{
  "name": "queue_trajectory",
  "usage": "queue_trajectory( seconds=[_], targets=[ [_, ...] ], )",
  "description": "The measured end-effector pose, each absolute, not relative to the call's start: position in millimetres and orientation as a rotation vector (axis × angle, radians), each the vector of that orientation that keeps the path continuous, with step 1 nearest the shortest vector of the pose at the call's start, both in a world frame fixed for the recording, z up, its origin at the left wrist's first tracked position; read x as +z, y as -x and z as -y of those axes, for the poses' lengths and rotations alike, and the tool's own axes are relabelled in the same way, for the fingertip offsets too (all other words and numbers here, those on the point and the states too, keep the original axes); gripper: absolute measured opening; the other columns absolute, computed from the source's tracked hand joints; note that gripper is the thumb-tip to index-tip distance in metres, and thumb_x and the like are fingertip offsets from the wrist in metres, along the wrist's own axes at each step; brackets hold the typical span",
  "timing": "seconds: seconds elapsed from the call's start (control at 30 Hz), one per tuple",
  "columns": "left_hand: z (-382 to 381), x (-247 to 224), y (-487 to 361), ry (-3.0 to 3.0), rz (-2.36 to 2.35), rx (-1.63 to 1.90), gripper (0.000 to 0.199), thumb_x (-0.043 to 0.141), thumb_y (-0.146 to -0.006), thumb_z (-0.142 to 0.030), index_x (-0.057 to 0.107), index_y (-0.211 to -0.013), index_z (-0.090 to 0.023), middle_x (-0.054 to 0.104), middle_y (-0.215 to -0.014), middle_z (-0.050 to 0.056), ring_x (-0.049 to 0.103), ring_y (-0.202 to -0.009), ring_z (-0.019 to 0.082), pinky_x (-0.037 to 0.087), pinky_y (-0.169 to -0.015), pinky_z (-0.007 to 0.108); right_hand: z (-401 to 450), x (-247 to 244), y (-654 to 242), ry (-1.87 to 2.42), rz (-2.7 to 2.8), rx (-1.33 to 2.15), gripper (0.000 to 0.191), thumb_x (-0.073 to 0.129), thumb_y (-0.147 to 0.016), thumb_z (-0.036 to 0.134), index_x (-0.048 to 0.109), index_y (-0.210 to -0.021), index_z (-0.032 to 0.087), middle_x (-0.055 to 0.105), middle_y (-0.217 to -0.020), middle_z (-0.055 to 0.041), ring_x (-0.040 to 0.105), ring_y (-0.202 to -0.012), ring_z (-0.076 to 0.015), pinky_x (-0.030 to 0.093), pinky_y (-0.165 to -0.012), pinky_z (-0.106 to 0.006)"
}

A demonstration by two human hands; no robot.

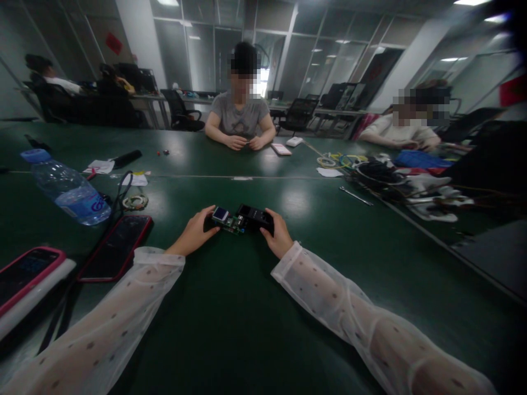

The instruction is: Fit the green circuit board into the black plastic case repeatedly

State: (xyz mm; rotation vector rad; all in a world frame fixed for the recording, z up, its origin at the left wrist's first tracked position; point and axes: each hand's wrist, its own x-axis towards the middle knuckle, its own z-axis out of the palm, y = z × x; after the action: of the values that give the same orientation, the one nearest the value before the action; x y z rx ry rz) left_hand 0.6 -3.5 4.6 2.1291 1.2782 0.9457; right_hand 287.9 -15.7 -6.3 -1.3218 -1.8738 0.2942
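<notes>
My left hand (196, 231) grips the left end of a green circuit board (231, 221), which carries a small square screen (220, 214). Between the thumb and fingers of my right hand (280, 232) is a black plastic casing (257, 216). Board and casing are side by side above the green table (230, 307), their inner ends close together; whether they touch I cannot tell. Sheer dotted sleeves cover both my forearms.
At left are a water bottle (68, 189), a red-edged phone (117, 247), another phone (31, 271) and a beaded bracelet (135, 202). A wrench (356, 196) and piled cables (379, 173) lie right. A person (240, 112) sits opposite; another person (401, 129) sits at right.
</notes>
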Motion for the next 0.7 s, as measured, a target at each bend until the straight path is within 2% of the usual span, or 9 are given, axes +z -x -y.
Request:
queue_trajectory(
  seconds=[0.33,0.7],
  targets=[
    [3.5,5.4,-1.8,-2.125,-1.313,0.932,0.067,0.065,-0.08,-0.031,0.032,-0.139,-0.026,0.05,-0.135,0.011,0.048,-0.124,0.029,0.036,-0.102,0.054,13.7,-7.7,-286.6,1.327,1.875,0.263,0.056,0.054,-0.079,0.016,0.037,-0.132,0.016,0.051,-0.122,-0.0158,0.049,-0.116,-0.0309,0.041,-0.099,-0.052],
    [3.8,7.0,-1.6,-2.138,-1.301,0.932,0.071,0.067,-0.078,-0.033,0.032,-0.139,-0.026,0.05,-0.134,0.011,0.048,-0.124,0.029,0.035,-0.103,0.053,15.3,-6.6,-287.2,1.32,1.884,0.265,0.056,0.054,-0.08,0.017,0.037,-0.133,0.018,0.05,-0.124,-0.0152,0.048,-0.117,-0.0311,0.042,-0.098,-0.053]
  ],
)
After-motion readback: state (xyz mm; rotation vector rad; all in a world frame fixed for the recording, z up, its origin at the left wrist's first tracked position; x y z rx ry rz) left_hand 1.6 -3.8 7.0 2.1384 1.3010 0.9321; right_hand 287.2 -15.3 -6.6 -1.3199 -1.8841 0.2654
